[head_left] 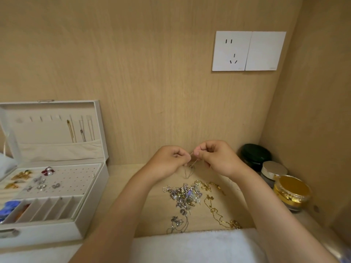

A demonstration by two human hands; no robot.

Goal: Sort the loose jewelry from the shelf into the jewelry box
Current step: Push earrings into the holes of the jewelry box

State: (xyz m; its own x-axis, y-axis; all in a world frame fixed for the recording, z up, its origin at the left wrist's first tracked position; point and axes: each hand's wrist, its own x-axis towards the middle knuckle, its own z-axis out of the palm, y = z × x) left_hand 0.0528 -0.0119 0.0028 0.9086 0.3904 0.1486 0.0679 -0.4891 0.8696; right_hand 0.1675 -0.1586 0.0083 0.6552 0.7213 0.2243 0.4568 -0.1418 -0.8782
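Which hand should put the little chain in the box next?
Probably the left hand. Both hands pinch the chain, but the box sits open on the left, nearer that hand; the right hand would have to cross over.

Shelf (123, 169): jewelry (185, 196), box (89, 215), 3 jars (273, 171)

a home, by the look of it: a dressing nook set into a light wood-grain cupboard (315, 111). the shelf (117, 179) has a white wall socket (231, 51) and blank plate (265, 51) on the back panel (133, 63), three lidded cosmetic jars (291, 190) tucked in the right corner, an open cream jewelry box (99, 130) at the left, and a heap of loose jewelry (187, 195) near a white towel (190, 245).
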